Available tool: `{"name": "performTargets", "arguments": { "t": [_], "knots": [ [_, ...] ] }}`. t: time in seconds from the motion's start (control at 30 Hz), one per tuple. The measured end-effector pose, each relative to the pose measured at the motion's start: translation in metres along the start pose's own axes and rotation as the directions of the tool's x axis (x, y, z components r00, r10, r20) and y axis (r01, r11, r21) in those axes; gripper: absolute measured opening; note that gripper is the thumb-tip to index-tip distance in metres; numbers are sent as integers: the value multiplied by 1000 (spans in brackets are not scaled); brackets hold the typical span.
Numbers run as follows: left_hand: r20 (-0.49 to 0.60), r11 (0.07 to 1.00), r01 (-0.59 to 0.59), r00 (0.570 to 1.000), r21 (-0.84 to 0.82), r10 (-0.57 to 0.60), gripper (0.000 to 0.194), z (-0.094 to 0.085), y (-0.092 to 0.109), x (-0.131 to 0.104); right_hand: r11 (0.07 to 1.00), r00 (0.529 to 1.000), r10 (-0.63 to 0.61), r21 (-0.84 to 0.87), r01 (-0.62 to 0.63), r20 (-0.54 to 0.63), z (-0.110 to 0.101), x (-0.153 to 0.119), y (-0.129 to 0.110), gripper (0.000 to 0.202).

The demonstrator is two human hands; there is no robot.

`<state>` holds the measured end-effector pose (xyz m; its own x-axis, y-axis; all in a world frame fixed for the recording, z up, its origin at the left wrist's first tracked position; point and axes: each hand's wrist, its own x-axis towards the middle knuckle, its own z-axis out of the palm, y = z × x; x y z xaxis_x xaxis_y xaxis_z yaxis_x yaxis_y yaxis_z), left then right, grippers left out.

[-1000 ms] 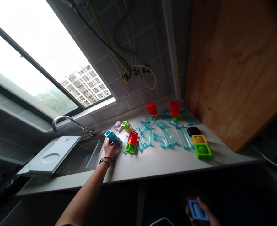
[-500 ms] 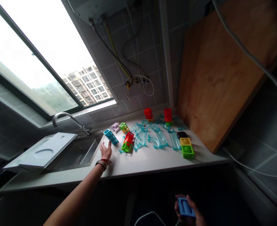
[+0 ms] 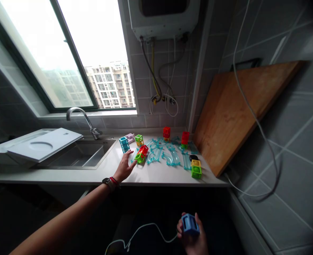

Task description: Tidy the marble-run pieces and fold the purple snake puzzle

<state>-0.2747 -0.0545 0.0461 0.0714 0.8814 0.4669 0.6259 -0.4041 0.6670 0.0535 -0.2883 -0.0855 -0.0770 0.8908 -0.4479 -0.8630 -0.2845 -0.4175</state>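
Observation:
My left hand (image 3: 124, 167) is over the white counter, fingers spread, with its fingertips close to a red and green block pair (image 3: 141, 154); whether they touch is hard to tell. Just behind the hand stands a teal block stack (image 3: 124, 144). Low in front of the counter, my right hand (image 3: 192, 237) is wrapped round a blue block (image 3: 190, 224). Clear teal track pieces (image 3: 172, 156) lie across the counter. Among them are a yellow and green block pair (image 3: 196, 169), two red-topped stacks (image 3: 166, 132) (image 3: 185, 138) and a green and yellow stack (image 3: 139, 140).
At the left is a sink (image 3: 92, 156) with a faucet (image 3: 84, 118) and a white panel (image 3: 47, 141) partly over it. A wooden board (image 3: 241, 109) leans at the right. White cables (image 3: 145, 226) hang by my right hand and along the right wall.
The view has levelled and shifted. My left hand has moved right from beside the teal stack towards the red and green blocks. The blue block in my right hand is turned differently.

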Motion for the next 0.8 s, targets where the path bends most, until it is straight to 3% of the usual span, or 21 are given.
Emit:
{"name": "performTargets", "arguments": {
  "t": [0.1, 0.23, 0.4, 0.57, 0.67, 0.73, 0.8],
  "knots": [
    [94, 997, -63, 993, -48, 67, 54, -3, 22, -11, 992, 990, -104, 76, 96, 97, 20, -32, -20, 52],
    [153, 981, -114, 978, -157, 138, 51, 0, 51, -27, 963, 962, -249, -74, 258, 116, 37, -79, -36, 55],
    [187, 952, -80, 972, -294, 140, 53, 11, 87, -62, 934, 952, -272, -201, 296, 140, 49, -126, -41, 57],
    [161, 915, 77, 987, -397, -13, 45, 29, 121, -148, 905, 930, -361, -215, 367, 64, 68, -160, -52, 52],
    [193, 871, 124, 981, -475, -34, 33, 30, 150, -209, 888, 920, -379, -238, 393, 104, 75, -174, -55, 53],
    [376, 840, 141, 923, -524, 80, 28, 24, 171, -239, 855, 900, -403, -284, 434, 164, 76, -180, -53, 54],
    [492, 817, 171, 857, -551, 152, 27, 16, 193, -256, 803, 871, -433, -338, 490, 233, 76, -186, -47, 54]
  ]
}}
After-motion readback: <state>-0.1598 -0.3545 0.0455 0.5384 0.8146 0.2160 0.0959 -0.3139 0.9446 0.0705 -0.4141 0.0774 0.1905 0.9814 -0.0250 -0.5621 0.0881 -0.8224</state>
